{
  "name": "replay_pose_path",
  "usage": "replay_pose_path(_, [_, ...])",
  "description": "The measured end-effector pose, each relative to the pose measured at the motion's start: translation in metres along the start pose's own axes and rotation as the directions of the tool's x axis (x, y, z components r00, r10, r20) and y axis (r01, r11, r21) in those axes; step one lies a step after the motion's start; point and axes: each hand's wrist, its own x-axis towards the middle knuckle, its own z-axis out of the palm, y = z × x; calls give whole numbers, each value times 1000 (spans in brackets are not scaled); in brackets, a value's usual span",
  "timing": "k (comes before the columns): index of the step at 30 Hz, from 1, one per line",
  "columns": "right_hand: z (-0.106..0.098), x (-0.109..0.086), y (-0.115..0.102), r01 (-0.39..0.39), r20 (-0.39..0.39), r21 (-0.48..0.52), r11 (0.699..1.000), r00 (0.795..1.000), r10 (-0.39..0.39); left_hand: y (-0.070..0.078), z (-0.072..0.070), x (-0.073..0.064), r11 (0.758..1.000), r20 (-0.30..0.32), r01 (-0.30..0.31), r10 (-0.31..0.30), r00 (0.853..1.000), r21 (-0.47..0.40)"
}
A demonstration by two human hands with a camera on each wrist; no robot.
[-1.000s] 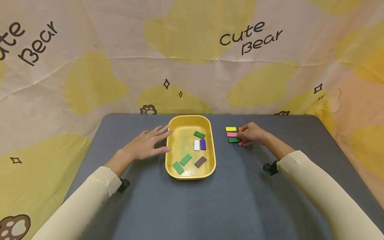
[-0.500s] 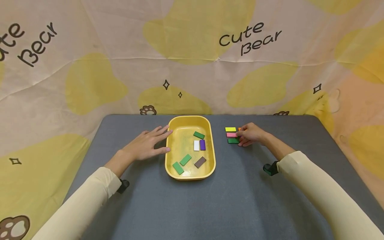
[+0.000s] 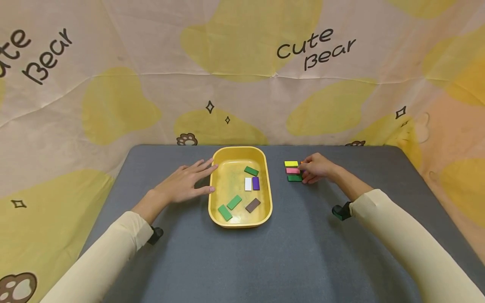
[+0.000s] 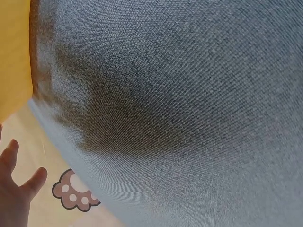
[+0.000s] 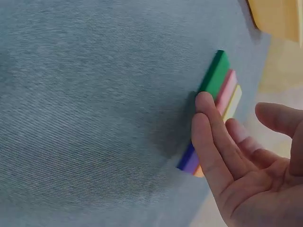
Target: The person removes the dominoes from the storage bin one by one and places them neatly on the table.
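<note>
My left hand (image 3: 185,183) rests with spread, straight fingers at the left rim of the yellow tray (image 3: 210,206). To the tray's right, my right hand (image 3: 318,166) touches a group of small flat blocks on the table. A yellow block (image 3: 291,163), a pink block (image 3: 291,171) and a green block (image 3: 294,178) lie side by side there. An orange block (image 5: 199,171) and a purple block (image 5: 188,158) are mostly hidden behind that hand's fingers. The right wrist view shows extended fingers against the blocks' near side, the thumb apart from them.
Inside the tray lie a dark green block (image 3: 251,171), a white block (image 3: 248,184), a purple block (image 3: 256,183), a brown block (image 3: 253,205) and two lighter green blocks (image 3: 225,212). A patterned cloth (image 3: 242,63) hangs behind the grey table (image 3: 242,265).
The fingers of my right hand have shifted very slightly at the blocks. My left hand, the tray and the blocks in it stay as they were.
</note>
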Motion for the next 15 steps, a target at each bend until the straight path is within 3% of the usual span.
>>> replay_pose_path(6, [-6,-5,-20,57,-5,-26,998,998,-57,0,0,0,1000,-4,-5,5,1000,2])
replay_pose_path(15, [-6,-9,-65,114,24,43,993,993,-115,-1,0,1,1000,-7,-3,3,1000,1])
